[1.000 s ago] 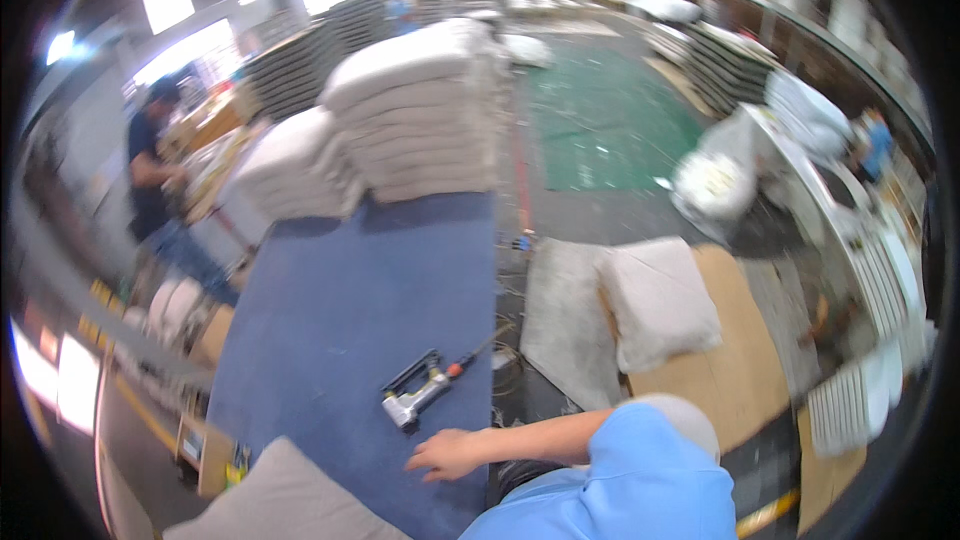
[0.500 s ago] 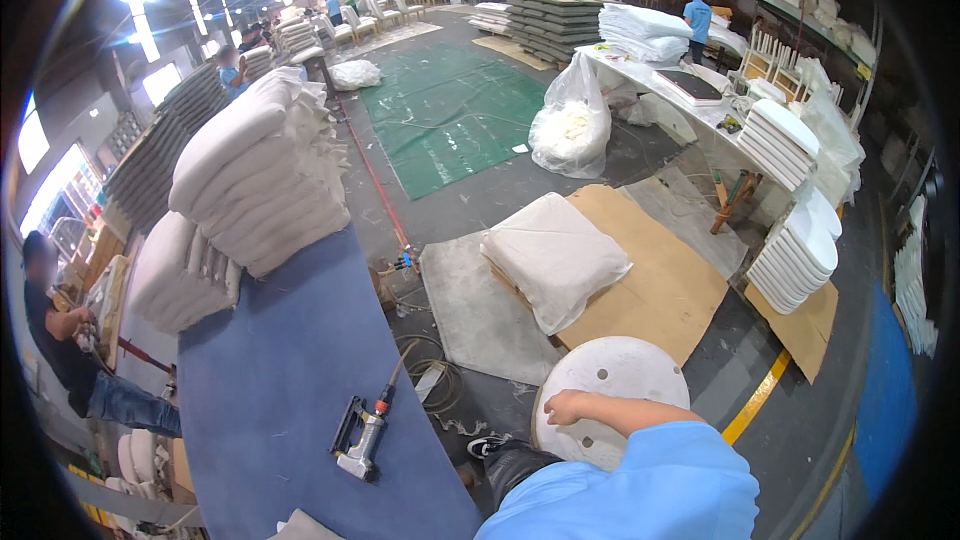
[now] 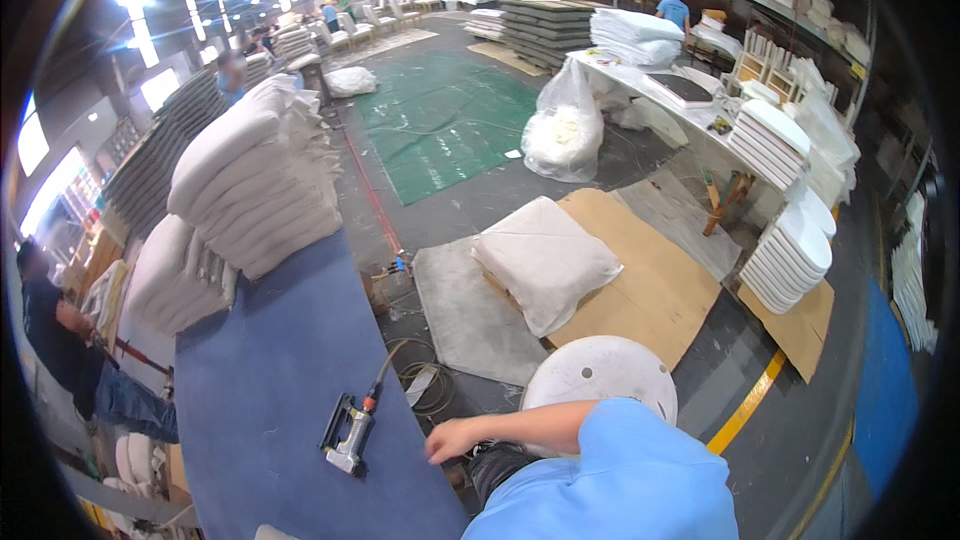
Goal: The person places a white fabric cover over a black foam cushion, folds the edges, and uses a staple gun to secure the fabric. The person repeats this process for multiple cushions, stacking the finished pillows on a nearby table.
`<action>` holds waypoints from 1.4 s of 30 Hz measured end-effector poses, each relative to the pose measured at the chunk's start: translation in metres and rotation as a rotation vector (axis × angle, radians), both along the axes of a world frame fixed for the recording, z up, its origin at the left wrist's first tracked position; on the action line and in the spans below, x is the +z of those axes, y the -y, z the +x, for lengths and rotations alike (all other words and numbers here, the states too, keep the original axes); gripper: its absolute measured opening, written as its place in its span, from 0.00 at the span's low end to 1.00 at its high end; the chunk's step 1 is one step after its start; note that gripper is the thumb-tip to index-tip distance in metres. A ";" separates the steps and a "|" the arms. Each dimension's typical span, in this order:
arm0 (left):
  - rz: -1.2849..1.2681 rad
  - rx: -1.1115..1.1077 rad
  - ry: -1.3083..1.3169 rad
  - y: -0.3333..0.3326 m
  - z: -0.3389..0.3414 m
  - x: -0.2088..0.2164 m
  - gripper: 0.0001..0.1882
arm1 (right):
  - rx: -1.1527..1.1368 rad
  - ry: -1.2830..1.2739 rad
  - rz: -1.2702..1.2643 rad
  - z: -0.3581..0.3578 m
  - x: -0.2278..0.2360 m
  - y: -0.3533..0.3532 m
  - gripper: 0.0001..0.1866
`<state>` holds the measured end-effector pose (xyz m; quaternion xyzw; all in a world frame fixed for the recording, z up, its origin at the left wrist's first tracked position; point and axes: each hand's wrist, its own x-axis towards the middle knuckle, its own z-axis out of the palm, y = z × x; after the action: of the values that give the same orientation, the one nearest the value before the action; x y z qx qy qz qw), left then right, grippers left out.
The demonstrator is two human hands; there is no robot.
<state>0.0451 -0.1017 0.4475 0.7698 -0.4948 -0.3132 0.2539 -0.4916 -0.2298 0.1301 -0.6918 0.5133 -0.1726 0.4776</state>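
My right hand (image 3: 455,438) reaches leftward across my body to the edge of the blue-covered table (image 3: 270,360). Its fingers are loosely bent and hold nothing that I can see. On the table to its left lies a silver and black staple gun (image 3: 348,436), its air hose running off the table's edge. Beneath my forearm, a round white board (image 3: 610,365) with dark holes is partly hidden. My left hand is out of view. A pale corner of something (image 3: 272,532) shows at the bottom edge.
Stacked off-white cushions (image 3: 255,170) stand at the table's far end. A coiled hose (image 3: 428,380) lies on the floor beside the table. Ahead, a white-covered cushion (image 3: 545,260) rests on cardboard (image 3: 650,290). A person (image 3: 60,330) works at the left; another (image 3: 673,10) stands at the back right.
My right hand has moved left, from the round white board to the table's edge. The staple gun lies as before; the whole view has shifted slightly.
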 end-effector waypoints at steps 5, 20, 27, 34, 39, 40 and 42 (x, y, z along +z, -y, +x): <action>-0.049 0.121 -0.063 -0.064 -0.025 -0.013 0.44 | -0.055 0.610 0.210 0.140 0.030 0.072 0.36; -0.142 0.739 -0.132 -0.251 -0.137 -0.048 0.43 | 0.056 0.658 1.110 0.295 0.019 0.023 0.51; -0.238 0.912 -0.109 -0.265 -0.152 -0.063 0.41 | 0.161 0.714 0.900 0.318 0.109 0.060 0.51; -0.684 0.851 -0.170 -0.184 -0.151 -0.112 0.39 | 0.213 1.079 0.170 0.334 0.204 0.141 0.39; -0.744 0.762 -0.273 -0.091 -0.183 -0.153 0.33 | 0.142 0.750 0.261 0.295 0.116 0.125 0.37; -0.769 0.721 -0.397 -0.064 -0.195 -0.160 0.33 | 0.069 0.626 0.210 0.251 0.070 0.133 0.38; -0.835 0.846 -0.377 -0.077 -0.185 -0.150 0.34 | 0.046 0.381 0.712 0.248 0.053 0.068 0.35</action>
<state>-0.1394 -0.0249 0.2976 0.6665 -0.1742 -0.0960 0.7185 -0.2440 -0.2980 0.1828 -0.4501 0.4277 -0.0985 0.7776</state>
